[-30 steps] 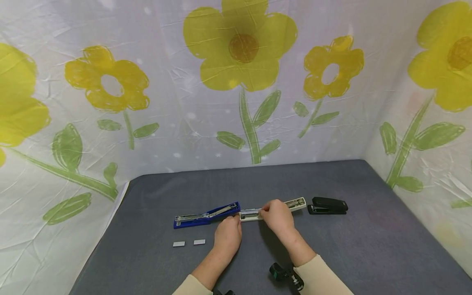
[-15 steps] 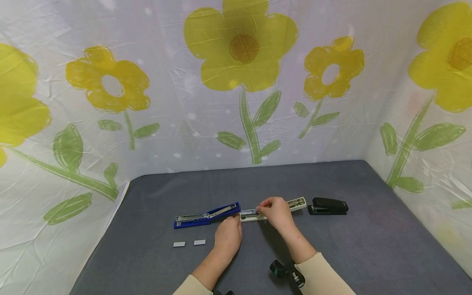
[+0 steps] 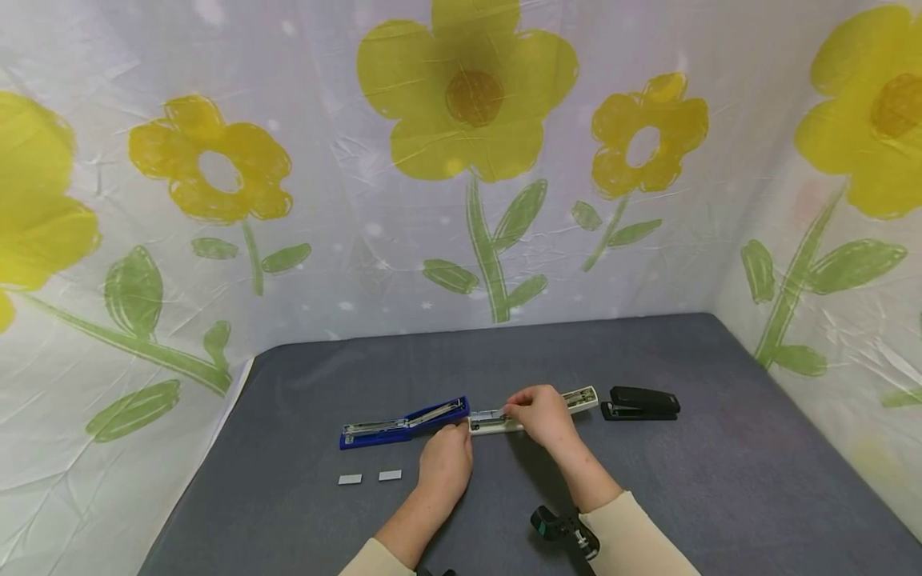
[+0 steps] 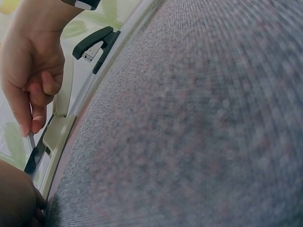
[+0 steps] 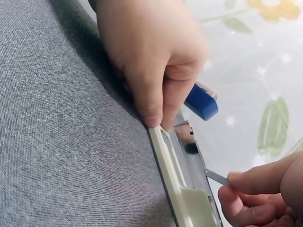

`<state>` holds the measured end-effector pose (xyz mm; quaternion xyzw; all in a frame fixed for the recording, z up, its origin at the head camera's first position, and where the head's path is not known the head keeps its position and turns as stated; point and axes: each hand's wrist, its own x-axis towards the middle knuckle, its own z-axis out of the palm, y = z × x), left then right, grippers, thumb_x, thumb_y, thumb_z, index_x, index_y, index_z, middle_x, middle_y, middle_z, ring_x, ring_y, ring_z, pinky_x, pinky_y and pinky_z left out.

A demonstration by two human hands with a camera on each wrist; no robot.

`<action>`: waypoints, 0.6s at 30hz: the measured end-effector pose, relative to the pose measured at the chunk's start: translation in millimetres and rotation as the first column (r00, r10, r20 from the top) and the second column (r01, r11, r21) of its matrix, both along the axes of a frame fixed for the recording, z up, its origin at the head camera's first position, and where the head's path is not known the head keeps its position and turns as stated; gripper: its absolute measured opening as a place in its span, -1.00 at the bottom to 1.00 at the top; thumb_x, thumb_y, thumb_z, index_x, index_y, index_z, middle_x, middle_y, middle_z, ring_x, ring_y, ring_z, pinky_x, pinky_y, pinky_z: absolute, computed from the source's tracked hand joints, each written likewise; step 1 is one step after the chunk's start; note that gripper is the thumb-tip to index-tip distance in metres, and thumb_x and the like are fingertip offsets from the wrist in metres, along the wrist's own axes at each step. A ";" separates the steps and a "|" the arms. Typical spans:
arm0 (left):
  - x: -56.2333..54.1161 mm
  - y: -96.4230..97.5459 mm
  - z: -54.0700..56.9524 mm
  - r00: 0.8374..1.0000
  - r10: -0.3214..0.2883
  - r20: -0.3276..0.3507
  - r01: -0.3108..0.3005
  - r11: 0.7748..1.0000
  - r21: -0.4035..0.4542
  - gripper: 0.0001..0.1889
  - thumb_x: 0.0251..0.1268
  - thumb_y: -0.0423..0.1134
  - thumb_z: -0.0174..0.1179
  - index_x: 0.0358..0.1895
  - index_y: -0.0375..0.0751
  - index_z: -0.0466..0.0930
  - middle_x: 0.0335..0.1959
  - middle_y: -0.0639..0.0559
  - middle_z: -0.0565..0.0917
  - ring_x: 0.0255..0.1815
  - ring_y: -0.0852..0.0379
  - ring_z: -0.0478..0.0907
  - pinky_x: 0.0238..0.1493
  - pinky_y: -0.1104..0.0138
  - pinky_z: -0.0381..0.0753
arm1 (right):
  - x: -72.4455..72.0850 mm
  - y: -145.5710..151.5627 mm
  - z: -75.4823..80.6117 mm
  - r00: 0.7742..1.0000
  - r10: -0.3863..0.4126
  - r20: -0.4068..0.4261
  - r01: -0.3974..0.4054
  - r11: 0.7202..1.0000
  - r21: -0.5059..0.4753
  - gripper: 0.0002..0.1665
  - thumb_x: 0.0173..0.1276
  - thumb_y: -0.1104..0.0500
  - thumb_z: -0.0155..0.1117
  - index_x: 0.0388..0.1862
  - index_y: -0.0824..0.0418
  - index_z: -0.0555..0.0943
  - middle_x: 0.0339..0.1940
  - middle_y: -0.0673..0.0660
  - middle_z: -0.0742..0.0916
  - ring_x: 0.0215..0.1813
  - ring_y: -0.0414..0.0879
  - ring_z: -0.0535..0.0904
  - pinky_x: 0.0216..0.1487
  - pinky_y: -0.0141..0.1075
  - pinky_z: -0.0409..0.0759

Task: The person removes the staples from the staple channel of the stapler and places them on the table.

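A cream stapler (image 3: 497, 427) lies folded open on the table, its metal channel facing up and its top arm leaning back to the right. My left hand (image 3: 445, 464) grips the left end of its base; in the right wrist view the thumb (image 5: 152, 118) presses on that end. Between thumb and forefinger, my right hand (image 3: 540, 416) pinches a short grey strip of staples (image 5: 217, 177). The strip is held at a slant, its lower end right at the edge of the channel. Beyond the left hand lies a blue stapler (image 3: 378, 432), also folded open.
A black stapler (image 3: 641, 403) stands at the right of the cream one. Two short staple strips (image 3: 350, 479) lie on the dark grey table (image 3: 288, 528), left of my left forearm. Behind the table hangs a flower-print cloth (image 3: 346, 264). A black wrist camera (image 3: 562, 530) sits by the right sleeve.
The right hand's fingertips have risen a little and shifted slightly left over the channel with the staple strip. My left hand and the staplers stay where they were.
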<state>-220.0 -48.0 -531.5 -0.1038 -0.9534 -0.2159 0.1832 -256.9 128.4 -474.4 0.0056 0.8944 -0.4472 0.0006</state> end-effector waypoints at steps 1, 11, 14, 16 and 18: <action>-0.1 0.1 -0.5 1.000 0.000 0.000 0.000 1.000 0.000 -0.84 0.36 -0.41 0.28 -0.09 -0.36 0.78 -0.36 -0.17 0.73 -0.36 -0.14 0.72 -0.37 0.07 0.67 | -0.1 0.5 0.2 1.000 -0.001 0.003 0.001 1.000 -0.002 -0.91 0.34 0.23 0.45 -0.32 0.25 0.80 -0.38 0.05 0.78 -0.35 -0.10 0.63 -0.32 -0.18 0.58; -0.6 0.3 0.0 1.000 0.002 0.019 -0.002 1.000 0.000 -0.83 0.38 -0.39 0.27 -0.07 -0.35 0.78 -0.33 -0.18 0.74 -0.32 -0.16 0.73 -0.34 0.05 0.68 | 1.4 4.3 5.6 1.000 0.009 0.019 -0.009 1.000 0.006 -0.90 0.35 0.23 0.43 -0.33 0.24 0.81 -0.38 0.04 0.78 -0.34 -0.10 0.62 -0.32 -0.19 0.56; -0.2 0.3 -0.4 1.000 0.000 0.015 0.000 1.000 0.002 -0.83 0.39 -0.39 0.26 -0.07 -0.35 0.78 -0.33 -0.18 0.73 -0.33 -0.16 0.73 -0.35 0.05 0.68 | 2.2 5.1 9.0 0.999 0.001 0.048 -0.001 1.000 -0.012 -0.89 0.36 0.22 0.41 -0.30 0.25 0.80 -0.35 0.06 0.78 -0.33 -0.09 0.62 -0.32 -0.19 0.56; -0.4 0.2 -0.8 1.000 -0.002 0.016 0.002 1.000 0.003 -0.83 0.39 -0.39 0.26 -0.07 -0.35 0.77 -0.33 -0.18 0.73 -0.33 -0.15 0.73 -0.35 0.05 0.68 | 3.0 5.3 10.7 0.998 -0.001 0.068 0.003 1.000 -0.023 -0.88 0.38 0.21 0.40 -0.27 0.25 0.80 -0.34 0.06 0.78 -0.33 -0.09 0.62 -0.32 -0.18 0.56; -0.7 0.0 -1.2 1.000 -0.001 0.018 0.001 1.000 0.003 -0.83 0.39 -0.40 0.26 -0.06 -0.35 0.77 -0.34 -0.18 0.73 -0.33 -0.15 0.73 -0.36 0.05 0.68 | 3.9 5.1 12.6 0.996 -0.002 0.085 0.005 0.999 -0.038 -0.88 0.39 0.21 0.40 -0.26 0.24 0.80 -0.33 0.05 0.78 -0.32 -0.08 0.63 -0.31 -0.16 0.57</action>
